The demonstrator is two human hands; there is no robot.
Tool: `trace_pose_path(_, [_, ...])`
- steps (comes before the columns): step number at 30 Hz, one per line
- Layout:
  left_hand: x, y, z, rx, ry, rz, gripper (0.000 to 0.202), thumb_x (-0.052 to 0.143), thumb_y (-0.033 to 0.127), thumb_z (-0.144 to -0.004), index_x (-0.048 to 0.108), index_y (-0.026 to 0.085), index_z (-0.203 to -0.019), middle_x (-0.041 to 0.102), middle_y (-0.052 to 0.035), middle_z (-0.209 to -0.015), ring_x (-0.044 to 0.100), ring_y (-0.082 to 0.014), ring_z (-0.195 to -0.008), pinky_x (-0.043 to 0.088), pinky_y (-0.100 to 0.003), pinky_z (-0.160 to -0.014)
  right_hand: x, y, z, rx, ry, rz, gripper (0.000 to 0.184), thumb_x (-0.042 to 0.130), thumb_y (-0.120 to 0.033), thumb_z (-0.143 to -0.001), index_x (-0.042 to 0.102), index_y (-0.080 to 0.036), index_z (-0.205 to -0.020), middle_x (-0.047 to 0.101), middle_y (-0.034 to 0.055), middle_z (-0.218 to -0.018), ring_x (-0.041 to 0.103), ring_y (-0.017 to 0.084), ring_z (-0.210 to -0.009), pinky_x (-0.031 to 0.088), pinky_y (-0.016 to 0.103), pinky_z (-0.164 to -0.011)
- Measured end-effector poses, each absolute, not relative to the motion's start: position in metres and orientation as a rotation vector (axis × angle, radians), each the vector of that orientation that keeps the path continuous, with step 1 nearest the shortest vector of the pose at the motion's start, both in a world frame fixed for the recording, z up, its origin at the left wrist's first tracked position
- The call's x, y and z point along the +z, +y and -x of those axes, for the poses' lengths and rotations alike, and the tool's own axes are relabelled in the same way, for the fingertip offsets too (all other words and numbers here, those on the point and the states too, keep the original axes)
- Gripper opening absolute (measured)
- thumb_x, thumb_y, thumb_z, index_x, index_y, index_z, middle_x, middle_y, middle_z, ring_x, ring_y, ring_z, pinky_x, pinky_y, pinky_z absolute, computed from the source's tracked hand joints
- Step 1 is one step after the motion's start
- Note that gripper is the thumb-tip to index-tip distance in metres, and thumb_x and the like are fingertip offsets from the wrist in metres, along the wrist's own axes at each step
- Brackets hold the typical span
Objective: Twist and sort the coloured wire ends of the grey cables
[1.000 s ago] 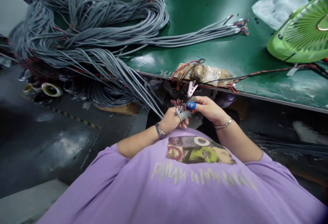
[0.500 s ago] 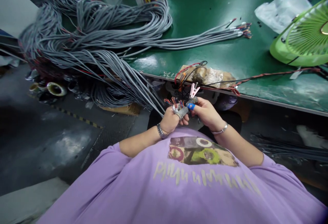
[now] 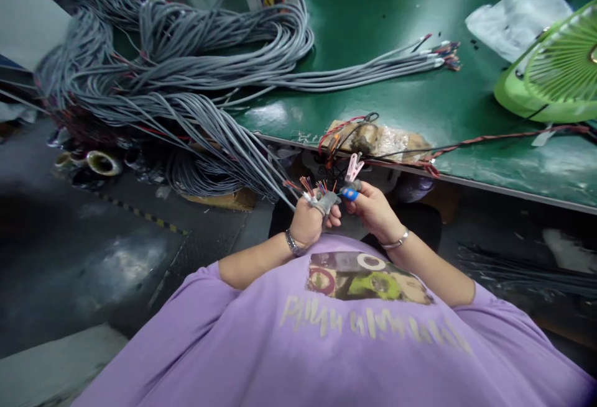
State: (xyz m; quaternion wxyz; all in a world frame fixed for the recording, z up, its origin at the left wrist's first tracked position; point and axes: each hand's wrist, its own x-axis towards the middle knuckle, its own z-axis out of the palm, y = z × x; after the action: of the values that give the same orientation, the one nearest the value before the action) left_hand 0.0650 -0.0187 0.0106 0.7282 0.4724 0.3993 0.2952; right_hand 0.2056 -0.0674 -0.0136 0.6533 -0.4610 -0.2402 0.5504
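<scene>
My left hand (image 3: 308,220) is closed around grey cables (image 3: 278,191), whose stripped ends fan out in thin coloured wires (image 3: 308,184) above the fingers. A worn grey wrap (image 3: 327,202) covers the thumb. Close on its right, my right hand (image 3: 373,208) pinches thumb and forefinger together near the wire ends; what lies between them is too small to make out. Blue tape (image 3: 349,194) is round the right thumb. Just above that forefinger stands a pink clip (image 3: 354,167); whether they touch I cannot tell.
Long bundles of grey cable (image 3: 186,40) cover the left of the green bench (image 3: 373,15). A taped block (image 3: 380,138) with red and black leads sits at its front edge. A green fan (image 3: 555,71) and a plastic bag (image 3: 517,22) are at the right.
Both hands have shifted slightly; the left is a little further left with the cable ends, and the gap between the two thumbs is wider. The wire ends are more spread.
</scene>
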Motion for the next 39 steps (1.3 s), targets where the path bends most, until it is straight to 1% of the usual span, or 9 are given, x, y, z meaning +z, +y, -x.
trace_pose_path(2, [0.014,-0.019,-0.066,0.656,0.872,-1.013,0.044,0.073,0.056,-0.070,0.054,0.017,-0.076,0.062,0.0030,-0.053,0.056,-0.0089,-0.038,0.035,-0.018,-0.035,-0.016,-0.065,-0.211,1.288,-0.405,0.982,0.037,0.087,-0.041,-0.063,0.057,-0.020,-0.066,0.053,-0.0052,-0.057,0.042,0.007,-0.050,0.037,0.021,-0.049])
trace_pose_path(7, [0.023,-0.019,-0.072,0.635,0.837,-0.989,0.044,0.075,0.055,-0.069,0.054,0.017,-0.076,0.062,0.0030,-0.053,0.055,-0.0091,-0.037,0.035,-0.018,-0.035,-0.012,-0.050,-0.226,1.456,-0.326,0.937,0.051,0.080,-0.065,-0.065,0.063,-0.019,-0.078,0.060,-0.0017,-0.065,0.044,0.007,-0.051,0.037,0.021,-0.046])
trace_pose_path(9, [0.025,-0.018,-0.076,0.617,0.827,-0.989,0.044,0.076,0.054,-0.068,0.054,0.017,-0.077,0.062,0.0030,-0.053,0.055,-0.0090,-0.037,0.035,-0.018,-0.035,-0.009,-0.044,-0.227,1.394,-0.444,0.970,0.053,0.078,-0.068,-0.066,0.063,-0.018,-0.076,0.058,-0.0016,-0.063,0.043,0.008,-0.050,0.035,0.022,-0.046])
trace_pose_path(13, [0.026,-0.015,-0.081,0.592,0.835,-0.991,0.043,0.076,0.054,-0.067,0.056,0.016,-0.077,0.061,0.0029,-0.053,0.054,-0.0084,-0.037,0.034,-0.018,-0.035,-0.008,-0.037,-0.222,1.053,-0.561,1.087,0.056,0.074,-0.072,-0.067,0.060,-0.018,-0.067,0.053,-0.0032,-0.057,0.041,0.007,-0.048,0.031,0.022,-0.045])
trace_pose_path(16, [0.025,-0.016,-0.083,0.586,0.838,-0.991,0.043,0.075,0.054,-0.067,0.055,0.016,-0.076,0.061,0.0027,-0.053,0.054,-0.0087,-0.037,0.033,-0.018,-0.036,-0.009,-0.032,-0.218,1.129,-0.473,1.025,0.060,0.067,-0.079,-0.068,0.062,-0.018,-0.068,0.056,-0.0020,-0.058,0.047,0.008,-0.051,0.037,0.022,-0.047])
trace_pose_path(20, [0.023,-0.017,-0.084,0.569,0.834,-0.996,0.043,0.076,0.054,-0.066,0.054,0.017,-0.075,0.060,0.0031,-0.052,0.054,-0.0090,-0.037,0.032,-0.018,-0.035,-0.003,-0.025,-0.216,1.309,-0.254,0.907,0.057,0.071,-0.075,-0.068,0.064,-0.019,-0.071,0.063,-0.0007,-0.062,0.054,0.010,-0.054,0.043,0.023,-0.049])
trace_pose_path(27, [0.017,-0.017,-0.086,0.551,0.849,-1.011,0.044,0.078,0.052,-0.065,0.050,0.018,-0.070,0.059,0.0039,-0.049,0.053,-0.0088,-0.035,0.029,-0.017,-0.034,0.001,-0.022,-0.213,1.303,-0.144,0.829,0.046,0.077,-0.063,-0.072,0.065,-0.019,-0.070,0.065,-0.0012,-0.061,0.054,0.010,-0.054,0.046,0.023,-0.053])
trace_pose_path(35, [0.023,-0.020,-0.079,0.560,0.847,-1.012,0.045,0.077,0.055,-0.066,0.054,0.017,-0.075,0.060,0.0033,-0.052,0.054,-0.0087,-0.037,0.033,-0.017,-0.035,-0.004,-0.029,-0.217,1.407,-0.141,0.819,0.057,0.060,-0.078,-0.077,0.064,-0.022,-0.075,0.066,-0.0018,-0.067,0.054,0.011,-0.055,0.044,0.023,-0.053])
trace_pose_path(39, [0.027,-0.023,-0.075,0.591,0.874,-0.987,0.048,0.078,0.056,-0.064,0.054,0.017,-0.076,0.061,0.0033,-0.052,0.054,-0.0089,-0.036,0.035,-0.018,-0.035,-0.003,-0.034,-0.221,1.451,-0.207,0.812,0.060,0.056,-0.080,-0.078,0.063,-0.020,-0.075,0.066,-0.0003,-0.069,0.052,0.010,-0.054,0.042,0.022,-0.050])
